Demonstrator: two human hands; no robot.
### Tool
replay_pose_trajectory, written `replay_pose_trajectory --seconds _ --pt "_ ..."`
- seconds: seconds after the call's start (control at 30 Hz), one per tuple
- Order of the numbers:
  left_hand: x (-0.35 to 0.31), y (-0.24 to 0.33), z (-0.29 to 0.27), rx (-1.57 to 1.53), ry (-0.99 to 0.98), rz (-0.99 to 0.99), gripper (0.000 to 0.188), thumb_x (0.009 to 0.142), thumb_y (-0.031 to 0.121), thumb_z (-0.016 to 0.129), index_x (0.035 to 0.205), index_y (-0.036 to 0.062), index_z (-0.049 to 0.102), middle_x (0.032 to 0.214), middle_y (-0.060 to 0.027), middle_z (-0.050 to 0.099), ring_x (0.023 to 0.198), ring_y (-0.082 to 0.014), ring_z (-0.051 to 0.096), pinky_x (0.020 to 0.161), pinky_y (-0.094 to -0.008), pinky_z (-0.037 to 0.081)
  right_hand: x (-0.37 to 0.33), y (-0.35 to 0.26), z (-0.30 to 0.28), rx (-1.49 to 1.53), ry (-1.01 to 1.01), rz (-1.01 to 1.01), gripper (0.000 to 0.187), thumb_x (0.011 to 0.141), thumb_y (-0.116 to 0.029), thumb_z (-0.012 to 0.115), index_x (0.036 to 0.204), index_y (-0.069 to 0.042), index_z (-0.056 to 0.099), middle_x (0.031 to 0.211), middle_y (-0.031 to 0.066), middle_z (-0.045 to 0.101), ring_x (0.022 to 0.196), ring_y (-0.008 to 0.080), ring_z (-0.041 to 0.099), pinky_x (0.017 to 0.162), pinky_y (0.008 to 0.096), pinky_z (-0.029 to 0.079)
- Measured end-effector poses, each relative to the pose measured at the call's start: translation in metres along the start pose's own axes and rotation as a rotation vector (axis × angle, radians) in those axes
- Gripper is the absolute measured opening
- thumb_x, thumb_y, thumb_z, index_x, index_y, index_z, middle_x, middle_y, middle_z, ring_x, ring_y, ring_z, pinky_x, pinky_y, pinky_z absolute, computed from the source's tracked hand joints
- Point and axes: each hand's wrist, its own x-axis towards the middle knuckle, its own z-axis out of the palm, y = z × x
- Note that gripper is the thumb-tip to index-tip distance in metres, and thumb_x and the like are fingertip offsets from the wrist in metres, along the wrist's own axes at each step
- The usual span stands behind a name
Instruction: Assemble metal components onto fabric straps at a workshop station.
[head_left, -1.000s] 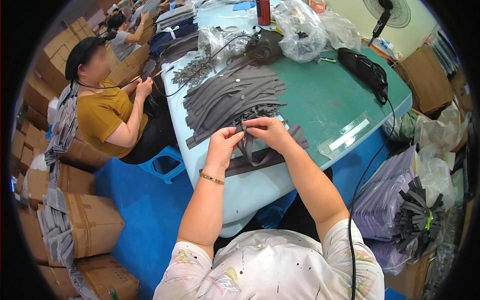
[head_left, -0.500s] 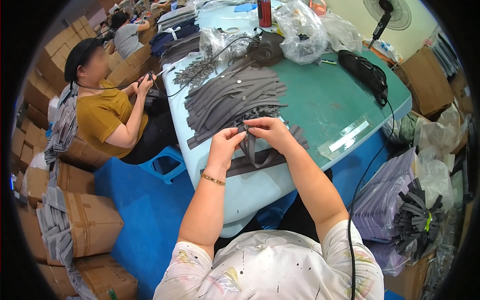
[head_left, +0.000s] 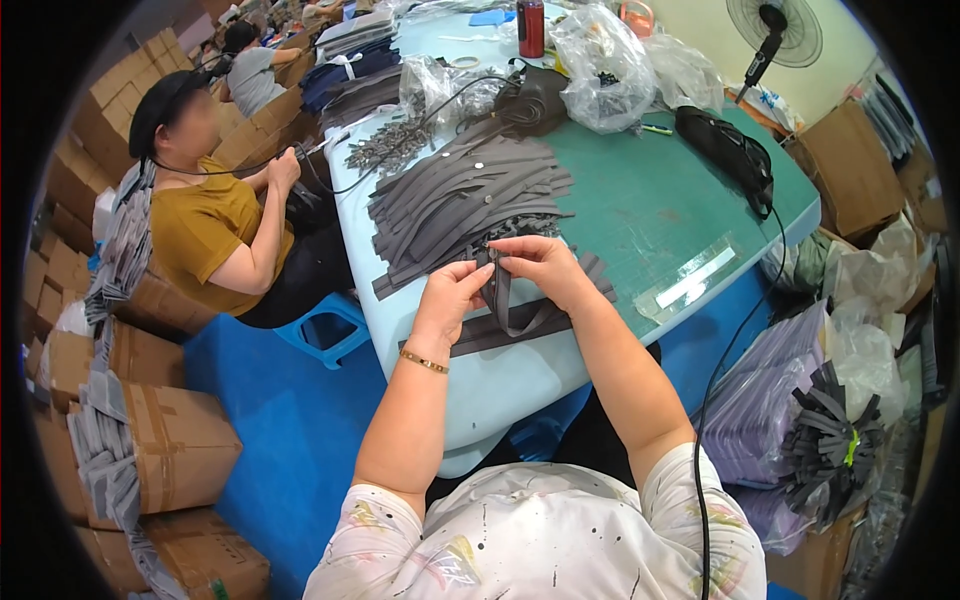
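Observation:
My left hand (head_left: 452,296) and my right hand (head_left: 543,268) meet over the near part of the table, both closed with thumb and fingertips pinched. Between them is the end of a dark grey fabric strip (head_left: 503,300), which hangs in a loop below my fingertips. A small dark piece shows at the pinched end, too small to make out. Just beyond my hands spreads a pile of similar grey strips (head_left: 460,190), with a few round, light pieces on top. More flat strips (head_left: 480,338) lie beneath the loop.
A heap of small grey parts (head_left: 390,145) lies at the far left of the table (head_left: 620,190). Clear plastic bags (head_left: 605,65), a red bottle (head_left: 530,28) and a black bag (head_left: 728,150) stand farther off. A co-worker (head_left: 215,210) sits left; cartons (head_left: 180,445) are stacked nearby.
My hands stay nearly in place, still pinching the strip; its hanging loop has shifted slightly. The co-worker's hands have moved a little closer together.

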Motion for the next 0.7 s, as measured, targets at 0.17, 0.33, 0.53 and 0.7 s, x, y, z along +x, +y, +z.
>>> replay_pose_trajectory --seconds 0.17,0.33,0.53,0.7 --pt "0.001 -0.003 -0.002 -0.026 -0.07 -0.047 0.01 0.084 0.015 0.064 0.088 0.0055 0.064 0.079 0.0011 0.063 0.067 -0.0066 0.057 0.059 -0.0225 0.048 0.002 0.006 0.002 -0.057 0.005 -0.094 0.027 0.082 -0.002 0.061 0.108 -0.004 0.064 0.098 0.0018 0.064 0.088 0.0085 0.058 0.08 0.022 0.046" --pt "0.003 -0.007 0.0 -0.045 -0.042 -0.032 0.009 0.084 0.015 0.065 0.084 0.0062 0.065 0.077 0.0014 0.063 0.066 -0.0062 0.057 0.058 -0.022 0.047 0.003 0.012 0.003 -0.215 0.027 -0.205 0.026 0.081 -0.001 0.062 0.106 -0.007 0.066 0.09 0.0008 0.063 0.081 0.0066 0.057 0.073 0.0209 0.046" --pt "0.003 -0.008 -0.004 -0.026 -0.023 -0.025 0.005 0.083 0.011 0.065 0.082 0.0062 0.066 0.076 0.0015 0.063 0.064 -0.0061 0.056 0.057 -0.0211 0.045 0.004 0.015 0.004 -0.313 0.047 -0.302 0.025 0.079 -0.002 0.063 0.103 -0.009 0.067 0.084 0.0012 0.061 0.075 0.0072 0.056 0.069 0.0209 0.046" --pt "0.002 -0.006 -0.001 0.005 -0.008 0.026 0.008 0.083 0.011 0.064 0.083 0.0034 0.066 0.076 0.0 0.063 0.065 -0.007 0.057 0.059 -0.0217 0.046 0.005 0.014 0.001 -0.378 0.007 -0.359 0.022 0.08 -0.003 0.063 0.1 -0.009 0.068 0.083 0.0011 0.06 0.076 0.0082 0.056 0.07 0.0214 0.046"
